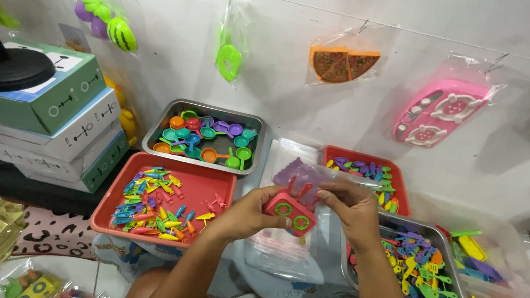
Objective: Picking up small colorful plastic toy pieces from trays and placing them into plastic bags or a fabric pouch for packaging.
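a: what's in hand right now?

b: looks like the bagging step. the left hand (251,212) grips a small red toy stove (289,212) with two green burner rings, fingers curled round its left edge. the right hand (351,207) pinches the mouth of a clear plastic bag (312,177) just above it, thumb and forefinger pressed on the film. a purple toy piece already shows inside the bag.

a: so the stove isn't in yet?

b: not fully, i'd say. the next move probably calls for holding the bag mouth apart and sliding the stove in straight.

a: and the containers?

b: a red tray (205,188) to the left holds scattered little coloured toy utensils. behind it a metal tray (255,127) holds toy pans and ladles. a second red tray (391,168) on the right has small coloured pieces, and a metal tray (355,270) near the right forearm holds mixed cutlery and spatulas.
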